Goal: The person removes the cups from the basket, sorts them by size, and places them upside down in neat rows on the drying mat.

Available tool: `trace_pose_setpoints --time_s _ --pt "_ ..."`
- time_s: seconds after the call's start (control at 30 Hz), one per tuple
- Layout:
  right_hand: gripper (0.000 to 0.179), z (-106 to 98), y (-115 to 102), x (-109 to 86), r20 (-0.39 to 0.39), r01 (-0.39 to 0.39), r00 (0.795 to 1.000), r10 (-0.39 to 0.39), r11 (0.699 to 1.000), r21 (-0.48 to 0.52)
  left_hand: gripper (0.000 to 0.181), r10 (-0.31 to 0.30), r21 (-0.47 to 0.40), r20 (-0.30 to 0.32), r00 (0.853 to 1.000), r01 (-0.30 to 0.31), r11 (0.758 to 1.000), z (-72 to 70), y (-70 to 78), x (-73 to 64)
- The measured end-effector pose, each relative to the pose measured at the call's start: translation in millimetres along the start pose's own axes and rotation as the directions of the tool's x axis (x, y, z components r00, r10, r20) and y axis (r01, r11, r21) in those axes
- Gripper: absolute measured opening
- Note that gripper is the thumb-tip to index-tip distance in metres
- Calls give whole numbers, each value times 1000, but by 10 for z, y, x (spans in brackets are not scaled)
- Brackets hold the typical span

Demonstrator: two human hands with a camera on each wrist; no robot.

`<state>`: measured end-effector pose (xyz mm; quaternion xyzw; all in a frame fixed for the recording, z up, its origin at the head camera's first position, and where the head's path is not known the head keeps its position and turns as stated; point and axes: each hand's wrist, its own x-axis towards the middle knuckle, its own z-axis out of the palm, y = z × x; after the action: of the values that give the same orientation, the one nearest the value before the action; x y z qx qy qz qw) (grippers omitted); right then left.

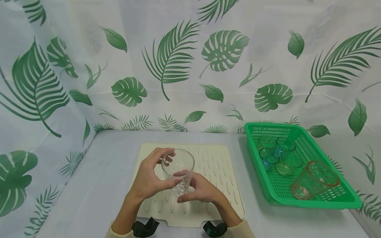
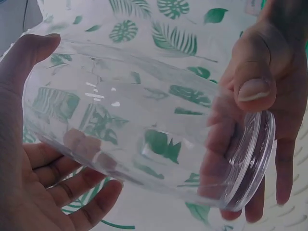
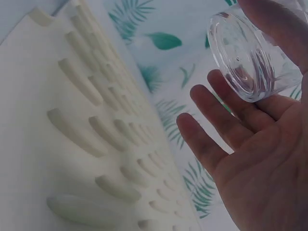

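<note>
Both forearms were extended forward from the bottom of the head view and angled inward, the cream sleeves [image 1: 243, 234] ended near the wrists. The left hand [image 1: 149, 177] was held slightly higher, its fingers curved in a wide grip and its thumb stretched toward the other hand. The right hand [image 1: 203, 189] was placed lower, its thumb and fingers parted in a grip; its fingers were seen fanned in the right wrist view.

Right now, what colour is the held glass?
The glass is colourless, seen best in the left wrist view.
</note>
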<state>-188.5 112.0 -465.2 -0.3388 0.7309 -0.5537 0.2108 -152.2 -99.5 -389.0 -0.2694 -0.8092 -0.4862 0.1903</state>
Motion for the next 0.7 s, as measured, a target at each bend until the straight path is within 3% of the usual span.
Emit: trace_pose_setpoints --time_s 0.23,0.43,0.7 --pt "58 -163 94 -66 -2 53 999 -53 998 24 71 -73 3 25 997 73 997 -75 -54 -120" --pt "63 -379 109 -162 -31 107 994 -107 994 23 71 -154 -2 76 985 154 988 -169 -95 -192" --pt "64 -564 11 -277 -109 186 980 -167 962 198 68 -239 15 130 962 239 971 -193 -143 -262"
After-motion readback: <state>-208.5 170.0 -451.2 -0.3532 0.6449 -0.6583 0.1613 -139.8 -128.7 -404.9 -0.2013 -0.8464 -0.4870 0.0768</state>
